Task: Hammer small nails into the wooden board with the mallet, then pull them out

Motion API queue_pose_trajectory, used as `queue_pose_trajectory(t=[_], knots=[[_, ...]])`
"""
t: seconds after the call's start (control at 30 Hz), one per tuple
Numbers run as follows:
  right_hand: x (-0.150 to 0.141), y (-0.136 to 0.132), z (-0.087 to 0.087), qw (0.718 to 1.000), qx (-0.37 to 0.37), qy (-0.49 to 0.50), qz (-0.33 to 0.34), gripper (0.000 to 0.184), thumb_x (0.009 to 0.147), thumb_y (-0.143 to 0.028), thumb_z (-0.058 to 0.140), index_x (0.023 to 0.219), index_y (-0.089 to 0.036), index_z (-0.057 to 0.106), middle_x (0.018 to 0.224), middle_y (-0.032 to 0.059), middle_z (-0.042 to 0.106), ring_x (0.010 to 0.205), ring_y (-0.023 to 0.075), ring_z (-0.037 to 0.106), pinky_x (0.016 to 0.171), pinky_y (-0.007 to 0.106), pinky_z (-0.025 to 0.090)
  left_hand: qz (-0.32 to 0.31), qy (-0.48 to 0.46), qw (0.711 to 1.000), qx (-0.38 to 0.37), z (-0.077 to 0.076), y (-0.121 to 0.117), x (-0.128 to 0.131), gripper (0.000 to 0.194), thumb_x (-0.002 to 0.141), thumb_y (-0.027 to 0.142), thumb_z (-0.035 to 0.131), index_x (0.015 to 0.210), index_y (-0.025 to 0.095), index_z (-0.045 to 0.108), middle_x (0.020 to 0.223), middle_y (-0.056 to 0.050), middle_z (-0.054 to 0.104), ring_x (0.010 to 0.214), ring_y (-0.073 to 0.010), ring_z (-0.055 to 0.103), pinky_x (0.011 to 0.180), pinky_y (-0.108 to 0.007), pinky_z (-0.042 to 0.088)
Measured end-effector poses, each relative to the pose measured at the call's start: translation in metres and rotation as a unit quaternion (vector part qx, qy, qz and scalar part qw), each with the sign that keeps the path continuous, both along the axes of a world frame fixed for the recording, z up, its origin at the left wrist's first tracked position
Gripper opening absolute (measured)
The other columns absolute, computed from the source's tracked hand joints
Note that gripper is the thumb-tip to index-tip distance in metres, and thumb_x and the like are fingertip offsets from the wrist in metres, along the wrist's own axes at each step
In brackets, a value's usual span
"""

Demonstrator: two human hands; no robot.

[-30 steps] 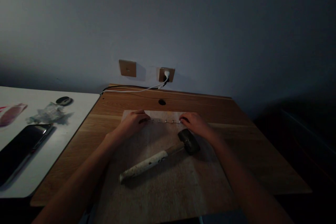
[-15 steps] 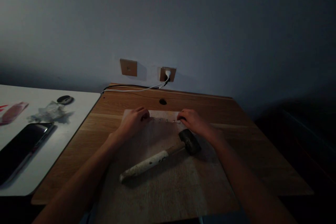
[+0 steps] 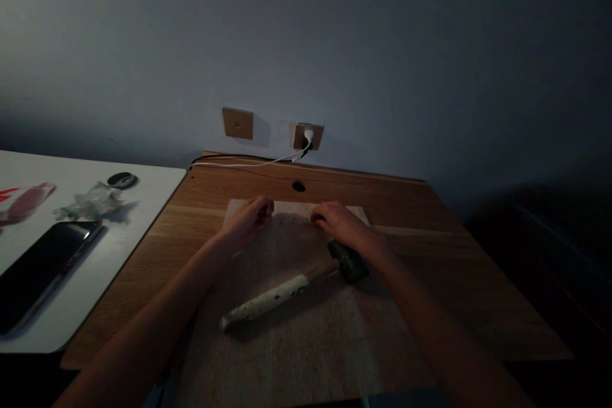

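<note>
A pale wooden board (image 3: 287,357) lies in front of me with a row of several small shiny nail-like pieces (image 3: 293,221) near its far edge. At the row's left end is my left hand (image 3: 248,215), its fingers curled and pinched together. My right hand (image 3: 337,220) is closed at the right end of the row, thumb and fingertips together beside the rightmost visible piece. Whatever either set of fingertips holds is hidden. Below the hands a mallet (image 3: 268,299) rests diagonally on the board, its dark head near my right wrist and its pale, worn handle pointing lower left.
Under the board is a wooden table (image 3: 444,293) with a round hole. A white table (image 3: 138,204) adjoins it on the left, holding a phone (image 3: 45,268), crumpled clear plastic (image 3: 95,202), a dark round object (image 3: 122,180) and a red-and-white packet (image 3: 29,201). Cables (image 3: 248,164) run to a wall socket (image 3: 308,136).
My right hand has shifted left along the row, now covering part of its right end. My left hand stays at the left end. The mallet rests where it was.
</note>
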State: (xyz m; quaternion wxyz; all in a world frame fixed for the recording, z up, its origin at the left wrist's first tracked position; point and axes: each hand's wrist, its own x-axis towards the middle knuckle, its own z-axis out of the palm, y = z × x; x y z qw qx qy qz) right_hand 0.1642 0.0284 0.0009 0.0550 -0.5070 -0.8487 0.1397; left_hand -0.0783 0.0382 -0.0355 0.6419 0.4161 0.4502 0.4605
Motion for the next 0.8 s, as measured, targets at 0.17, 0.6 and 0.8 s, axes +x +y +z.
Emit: queue_pose_trajectory(t=[0.17,0.6,0.8], knots=[[-0.001,-0.001,0.009,1.0,0.012,0.0,0.01,0.03,0.086,0.004,0.061,0.094,-0.014,0.082,0.1,0.0112,0.079,0.096,0.0203,0.073,0.088,0.028,0.051,-0.046,0.397,0.879,0.26,-0.003,-0.011,0.0,0.021,0.079,0.03,0.07,0.096,0.02,0.076,0.078,-0.003,0.069,0.072,-0.0194,0.062,0.069,-0.028,0.044],[-0.026,0.001,0.012,1.0,-0.001,0.01,-0.008,0.021,0.091,-0.009,0.067,0.1,-0.017,0.084,0.1,0.0103,0.084,0.093,0.0217,0.078,0.085,0.025,0.053,-0.151,0.622,0.678,0.36,-0.002,-0.007,0.012,0.029,0.102,0.035,0.046,0.101,0.019,0.07,0.088,-0.011,0.076,0.075,-0.0243,0.07,0.069,-0.031,0.043],[-0.03,0.0,0.012,1.0,0.004,-0.004,0.028,0.028,0.087,0.002,0.063,0.097,-0.014,0.083,0.097,0.0114,0.083,0.094,0.0213,0.076,0.085,0.025,0.052,-0.07,0.488,0.811,0.314,-0.003,-0.001,0.015,0.03,0.095,0.033,0.048,0.072,0.019,0.061,0.068,-0.005,0.064,0.064,-0.018,0.059,0.064,-0.029,0.038]])
